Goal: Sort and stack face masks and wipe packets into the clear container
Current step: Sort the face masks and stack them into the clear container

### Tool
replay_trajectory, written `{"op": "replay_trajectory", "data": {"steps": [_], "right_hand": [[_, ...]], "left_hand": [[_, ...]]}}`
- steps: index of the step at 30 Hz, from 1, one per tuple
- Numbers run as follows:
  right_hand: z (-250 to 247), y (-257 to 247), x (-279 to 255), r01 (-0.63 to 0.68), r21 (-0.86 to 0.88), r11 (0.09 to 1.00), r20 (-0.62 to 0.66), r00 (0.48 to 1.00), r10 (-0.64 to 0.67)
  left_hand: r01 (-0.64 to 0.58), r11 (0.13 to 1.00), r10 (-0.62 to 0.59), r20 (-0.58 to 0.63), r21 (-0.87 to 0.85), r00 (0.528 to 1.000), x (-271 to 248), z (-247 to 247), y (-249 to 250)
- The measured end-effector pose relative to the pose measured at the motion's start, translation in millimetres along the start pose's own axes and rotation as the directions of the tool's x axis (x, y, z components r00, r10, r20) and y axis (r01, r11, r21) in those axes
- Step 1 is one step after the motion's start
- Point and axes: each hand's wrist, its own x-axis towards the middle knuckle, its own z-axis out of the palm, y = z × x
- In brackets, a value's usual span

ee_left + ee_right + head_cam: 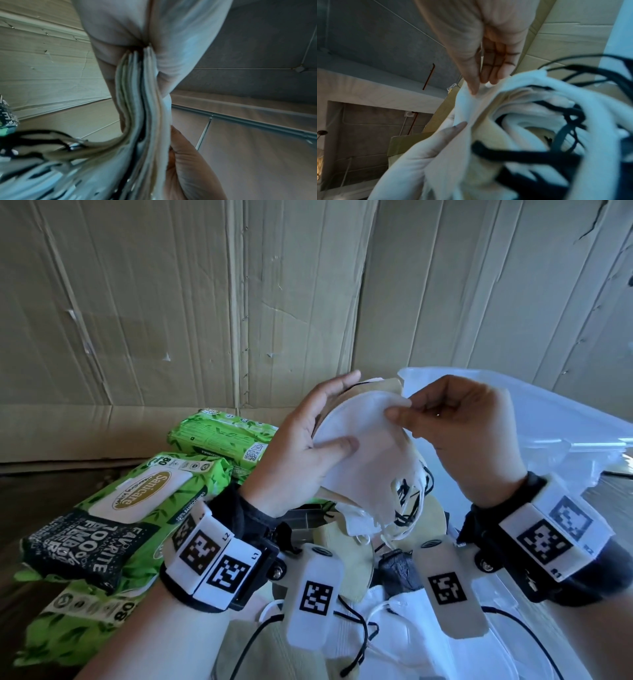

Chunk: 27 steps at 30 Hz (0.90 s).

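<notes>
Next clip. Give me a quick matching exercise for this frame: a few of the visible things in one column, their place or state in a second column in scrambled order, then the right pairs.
Things:
1. stack of face masks
2. Sanicare wipe packet
3. clear container
4. right hand

Places or states:
A. behind the right hand, on the right side of the view
B. lying to the left, green, label upward
C. held up in the grip of the left hand
D. pinching the top edge of the front white mask

Pairs: 1-C, 2-B, 3-A, 4-D
</notes>
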Motion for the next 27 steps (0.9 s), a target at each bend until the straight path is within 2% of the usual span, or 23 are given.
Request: {"op": "replay_trajectory", "data": {"steps": [3, 5, 8, 11, 17, 21, 27], "right_hand": [[-1.8, 0.0, 1.0, 0.007, -0.05, 0.999, -0.006, 1.0, -0.007], [-1.1, -3.3, -0.1, 0.029, 0.02, 0.999, 0.047, 0.998, -0.03], [2.2, -7.2, -1.9, 0.01, 0.138, 0.99, 0.14, 0.99, -0.029], [3.8, -8.1, -1.1, -0.02, 0.178, 0.984, 0.182, 0.983, -0.013], [-2.0, -13.5, 6.2, -0.103, 0.2, 0.974, 0.313, 0.949, 0.036], [-2.0, -14.5, 7.5, -0.097, 0.127, 0.987, 0.272, 0.96, 0.059], [4.7, -8.1, 0.5, -0.069, 0.003, 0.998, 0.089, 0.994, 0.069]], "left_hand": [[-0.052, 0.999, 0.051, 0.023, 0.012, 0.998, -0.4, -0.1, -0.7], [-0.058, 0.998, 0.058, 0.026, 0.015, 0.998, -0.2, -0.3, -0.8], [-0.019, 1.0, 0.019, 0.023, -0.005, 1.0, -0.4, -0.2, 0.0], [0.034, 0.997, -0.032, 0.036, -0.069, 0.999, -1.3, 0.5, 0.3], [0.045, 0.991, -0.039, 0.049, -0.124, 0.998, -1.9, 1.4, 2.4], [0.003, 0.999, -0.002, 0.042, -0.033, 0.999, -1.1, 2.5, -1.6], [-0.059, 0.998, 0.057, 0.045, 0.038, 0.997, -1.2, 4.4, -1.7]]}}
